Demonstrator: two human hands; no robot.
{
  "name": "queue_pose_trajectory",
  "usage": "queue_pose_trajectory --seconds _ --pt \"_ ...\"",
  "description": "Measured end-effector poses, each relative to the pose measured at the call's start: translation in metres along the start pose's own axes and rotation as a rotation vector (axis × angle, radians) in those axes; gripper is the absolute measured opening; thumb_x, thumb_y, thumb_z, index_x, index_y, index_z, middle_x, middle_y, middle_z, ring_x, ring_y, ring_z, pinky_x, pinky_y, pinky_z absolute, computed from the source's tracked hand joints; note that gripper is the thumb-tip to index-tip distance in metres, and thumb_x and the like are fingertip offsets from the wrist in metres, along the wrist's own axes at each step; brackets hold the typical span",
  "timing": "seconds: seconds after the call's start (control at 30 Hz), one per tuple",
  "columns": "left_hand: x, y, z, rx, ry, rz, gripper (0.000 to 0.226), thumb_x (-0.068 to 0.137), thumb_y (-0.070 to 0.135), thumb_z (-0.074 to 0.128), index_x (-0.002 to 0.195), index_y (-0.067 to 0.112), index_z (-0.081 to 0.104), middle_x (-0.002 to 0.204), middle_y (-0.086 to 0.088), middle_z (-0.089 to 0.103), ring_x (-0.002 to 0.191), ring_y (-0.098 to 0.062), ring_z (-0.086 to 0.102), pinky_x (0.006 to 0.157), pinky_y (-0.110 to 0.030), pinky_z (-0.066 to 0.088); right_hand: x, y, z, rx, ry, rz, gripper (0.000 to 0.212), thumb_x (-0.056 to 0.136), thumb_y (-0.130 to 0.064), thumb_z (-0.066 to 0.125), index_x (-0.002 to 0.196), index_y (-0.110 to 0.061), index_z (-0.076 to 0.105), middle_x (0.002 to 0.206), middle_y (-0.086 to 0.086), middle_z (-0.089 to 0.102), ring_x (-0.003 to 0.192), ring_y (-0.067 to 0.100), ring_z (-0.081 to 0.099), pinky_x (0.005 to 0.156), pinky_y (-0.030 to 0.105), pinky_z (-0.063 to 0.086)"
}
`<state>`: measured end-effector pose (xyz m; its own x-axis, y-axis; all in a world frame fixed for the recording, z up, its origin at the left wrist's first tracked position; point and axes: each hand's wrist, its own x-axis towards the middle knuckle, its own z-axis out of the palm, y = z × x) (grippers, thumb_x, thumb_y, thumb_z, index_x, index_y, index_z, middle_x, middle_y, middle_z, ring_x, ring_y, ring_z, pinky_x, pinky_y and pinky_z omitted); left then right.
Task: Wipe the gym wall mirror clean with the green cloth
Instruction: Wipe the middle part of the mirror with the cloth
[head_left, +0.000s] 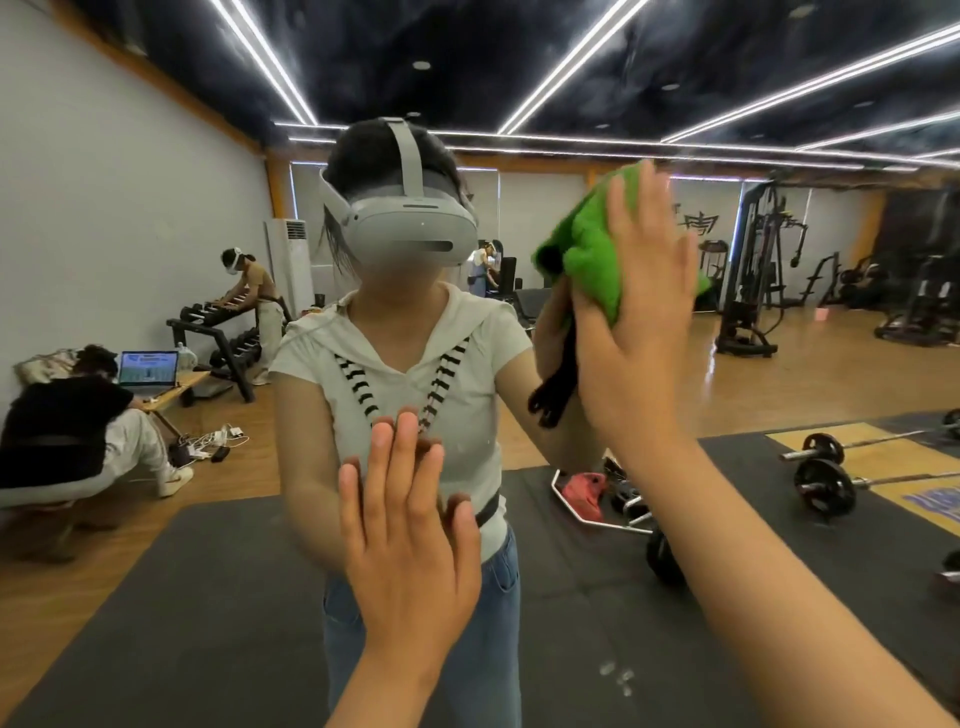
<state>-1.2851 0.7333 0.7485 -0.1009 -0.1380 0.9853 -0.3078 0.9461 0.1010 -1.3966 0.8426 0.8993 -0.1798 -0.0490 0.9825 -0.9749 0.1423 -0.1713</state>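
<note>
1. The left hand (410, 525) lies flat against the mirror (831, 364), low near its middle, fingers straight and close together, grasping nothing.
2. The right hand (639, 322) is higher on the mirror and to the right. Its straight, released fingers press the green cloth (587, 249) onto the glass, and the cloth bunches out up and left of the palm.
3. White smears (618, 675) mark the mirror below the right forearm.
4. The mirror reflects the person in a grey headset (410, 228), a barbell (826, 467) on black mats (208, 597), and a dumbbell rack (218, 332) farther back.
</note>
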Motion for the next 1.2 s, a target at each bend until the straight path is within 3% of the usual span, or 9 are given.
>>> queue_pose_trajectory --seconds 0.13,0.27,0.4,0.5,0.6,0.8,0.9,1.03,1.2 --pt "0.01 0.023 0.002 -0.019 -0.02 0.024 0.06 0.097 0.027 0.045 0.149 0.004 0.026 0.168 -0.004 0.005 0.156 -0.023 0.002 0.126 -0.045 0.001 -0.014 0.024 -0.014 -0.163 -0.268 -0.473 0.065 0.089 -0.009 0.053 0.151 -0.009 0.035 0.16 0.009 0.027 0.152 0.02 0.017 0.125 0.041 0.006" --pt "0.036 0.049 0.01 0.003 -0.035 0.118 0.067 0.095 0.026 0.045 0.154 0.007 0.02 0.167 -0.005 0.008 0.156 -0.019 -0.001 0.126 -0.042 -0.001 0.012 0.08 -0.053 -0.122 -0.067 -0.149 0.067 0.089 0.0 0.048 0.153 -0.012 0.031 0.162 0.006 0.024 0.15 0.004 0.007 0.124 0.033 -0.001" --pt "0.051 0.078 0.025 -0.051 -0.046 0.126 0.065 0.096 0.025 0.045 0.154 0.006 0.021 0.164 -0.011 0.016 0.155 -0.02 0.004 0.127 -0.043 0.002 0.011 0.078 -0.05 -0.123 0.103 0.068 0.064 0.092 0.001 0.048 0.154 -0.007 0.031 0.162 0.01 0.025 0.151 0.015 0.013 0.125 0.049 0.006" --pt "0.044 0.087 0.04 -0.013 -0.066 0.135 0.063 0.097 0.025 0.044 0.153 0.004 0.024 0.164 -0.012 0.018 0.155 -0.024 0.009 0.127 -0.044 0.006 -0.012 0.065 -0.037 -0.137 -0.122 -0.264 0.068 0.086 -0.005 0.054 0.151 -0.004 0.034 0.16 0.015 0.028 0.15 0.028 0.022 0.125 0.043 0.004" --pt "0.037 0.083 0.049 0.131 -0.079 0.177 0.065 0.099 0.027 0.041 0.156 0.004 0.019 0.165 -0.012 0.014 0.156 -0.023 0.002 0.127 -0.046 0.004 0.001 0.088 -0.056 -0.242 -0.237 -0.497 0.068 0.085 -0.008 0.054 0.151 -0.007 0.035 0.159 0.012 0.029 0.15 0.022 0.02 0.125 0.039 0.004" --pt "0.037 0.084 0.051 0.165 -0.055 0.183 0.067 0.101 0.031 0.04 0.157 0.006 0.014 0.165 -0.011 0.014 0.156 -0.022 0.001 0.126 -0.046 0.006 0.038 0.111 -0.073 -0.171 0.079 -0.038 0.06 0.095 -0.014 0.047 0.153 -0.007 0.033 0.162 0.013 0.028 0.152 0.027 0.016 0.125 0.04 0.001" --pt "0.037 0.083 0.051 0.168 -0.02 0.186 0.068 0.101 0.031 0.043 0.158 0.007 0.014 0.164 -0.01 0.016 0.156 -0.023 0.004 0.126 -0.046 0.006 0.02 0.087 -0.053 -0.182 -0.037 -0.195 0.063 0.096 -0.028 0.049 0.153 -0.005 0.033 0.161 0.016 0.027 0.151 0.029 0.019 0.124 0.044 0.003" --pt "0.035 0.081 0.049 0.136 -0.023 0.185 0.066 0.101 0.03 0.043 0.158 0.009 0.016 0.165 -0.009 0.017 0.155 -0.024 0.01 0.126 -0.045 0.006 0.01 0.101 -0.064 -0.261 -0.214 -0.492 0.061 0.094 -0.022 0.052 0.152 -0.008 0.037 0.16 0.014 0.032 0.15 0.025 0.022 0.124 0.041 0.004" --pt "0.024 0.078 0.05 0.178 -0.043 0.193 0.066 0.102 0.03 0.041 0.158 0.009 0.015 0.164 -0.011 0.019 0.154 -0.026 0.01 0.126 -0.046 0.005 -0.002 0.12 -0.077 -0.167 0.021 0.008 0.062 0.097 -0.022 0.042 0.156 -0.012 0.025 0.164 0.008 0.021 0.153 0.02 0.009 0.124 0.036 -0.004"
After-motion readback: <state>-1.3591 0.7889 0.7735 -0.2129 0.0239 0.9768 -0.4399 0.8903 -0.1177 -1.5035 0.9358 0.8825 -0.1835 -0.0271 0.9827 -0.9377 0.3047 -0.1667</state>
